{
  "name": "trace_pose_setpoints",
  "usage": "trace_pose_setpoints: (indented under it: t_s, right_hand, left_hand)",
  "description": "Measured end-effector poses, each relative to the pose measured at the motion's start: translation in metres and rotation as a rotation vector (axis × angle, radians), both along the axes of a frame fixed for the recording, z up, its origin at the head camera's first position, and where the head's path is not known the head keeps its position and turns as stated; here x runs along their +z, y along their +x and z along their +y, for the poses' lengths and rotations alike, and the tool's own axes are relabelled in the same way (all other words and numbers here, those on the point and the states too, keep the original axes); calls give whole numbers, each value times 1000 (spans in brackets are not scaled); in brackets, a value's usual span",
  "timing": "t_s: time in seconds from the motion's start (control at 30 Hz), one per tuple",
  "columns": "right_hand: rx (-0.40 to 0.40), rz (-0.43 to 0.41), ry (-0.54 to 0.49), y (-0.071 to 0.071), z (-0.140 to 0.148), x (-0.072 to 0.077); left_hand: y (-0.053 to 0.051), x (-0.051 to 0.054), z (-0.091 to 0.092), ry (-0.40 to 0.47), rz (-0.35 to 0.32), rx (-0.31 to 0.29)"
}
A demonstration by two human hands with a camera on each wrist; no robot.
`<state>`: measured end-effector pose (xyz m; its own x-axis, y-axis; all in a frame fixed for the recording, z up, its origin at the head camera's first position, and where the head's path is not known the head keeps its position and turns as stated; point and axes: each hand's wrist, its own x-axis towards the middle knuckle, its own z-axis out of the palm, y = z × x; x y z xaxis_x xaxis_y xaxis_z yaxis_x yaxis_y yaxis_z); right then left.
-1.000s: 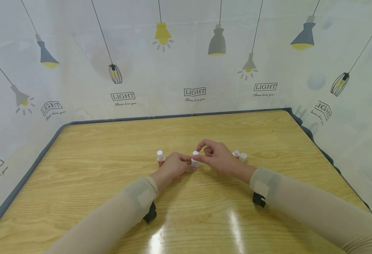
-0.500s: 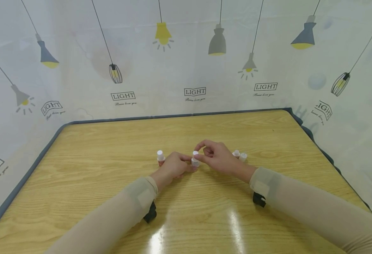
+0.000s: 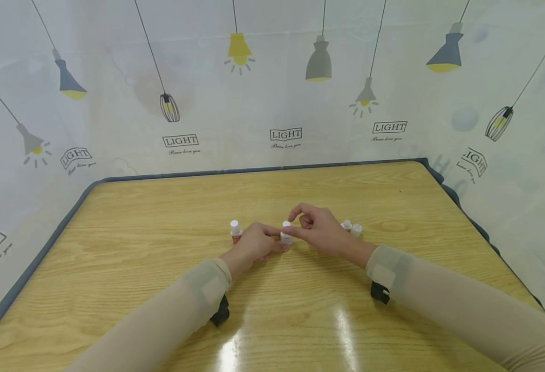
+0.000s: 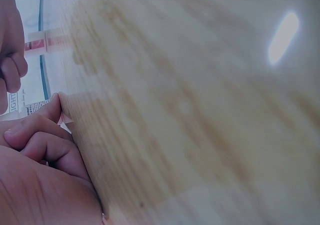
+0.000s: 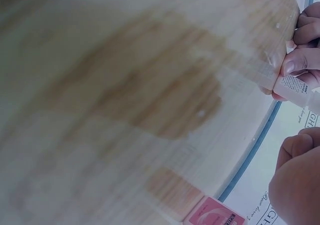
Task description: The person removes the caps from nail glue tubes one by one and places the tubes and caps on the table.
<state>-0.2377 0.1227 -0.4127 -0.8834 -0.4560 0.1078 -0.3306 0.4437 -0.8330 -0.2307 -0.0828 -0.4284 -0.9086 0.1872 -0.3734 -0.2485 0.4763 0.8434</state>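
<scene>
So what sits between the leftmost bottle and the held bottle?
In the head view, the left hand, between the leftmost bottle and the held bottle.

“LIGHT”, “love you” on backdrop

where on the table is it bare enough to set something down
Bare wood on the table lies left of the leftmost bottle, behind all the bottles up to the backdrop, right of the white-topped pair, and nearer, between the sleeves. The middle is crowded: the left hand grips a bottle, the right hand pinches its cap.
</scene>
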Motion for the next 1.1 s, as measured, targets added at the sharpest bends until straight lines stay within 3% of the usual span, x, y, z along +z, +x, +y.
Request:
trace_pose_setpoints:
  t_s: [0.53, 0.77, 1.1]
  right_hand:
    - [40, 21, -8, -2, 1, -3]
    - [21, -18, 3, -3, 1, -3]
    - [22, 12, 44, -3, 1, -4]
  left_hand:
    - [1, 2, 0, 5, -1, 10]
    - [1, 2, 0, -9, 3, 6]
    - [1, 2, 0, -17, 12, 2]
